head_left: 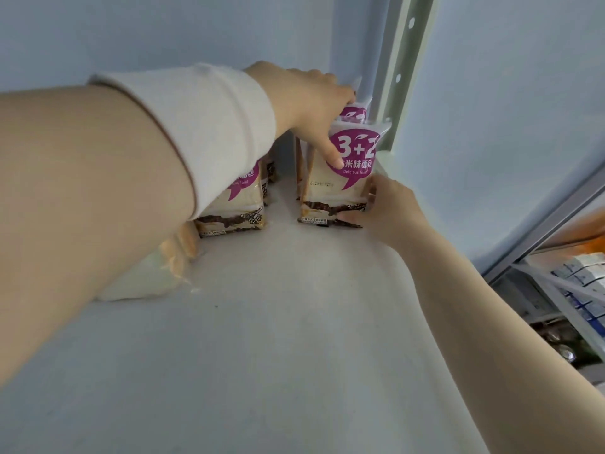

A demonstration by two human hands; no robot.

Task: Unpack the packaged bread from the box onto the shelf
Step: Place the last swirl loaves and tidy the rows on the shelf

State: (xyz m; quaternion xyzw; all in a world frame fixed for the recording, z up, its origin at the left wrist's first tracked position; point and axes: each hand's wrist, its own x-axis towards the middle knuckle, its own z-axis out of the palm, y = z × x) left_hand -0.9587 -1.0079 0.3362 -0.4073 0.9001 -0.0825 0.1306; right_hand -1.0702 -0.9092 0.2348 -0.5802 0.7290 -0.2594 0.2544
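A bread packet [340, 181] with a purple "3+2" label stands upright at the back right of the white shelf [294, 322]. My left hand [307, 103] reaches over and grips its top, thumb on the front. My right hand [389, 211] holds its lower right corner. Another packet [355, 113] stands right behind it. To the left, a second row of packets [239, 204] stands partly hidden under my left sleeve. The box is out of view.
A perforated shelf upright [397, 77] rises at the back right corner. More bread [176, 250] lies under my left forearm. At the lower right, a lower shelf holds several blue and white boxes [582, 273].
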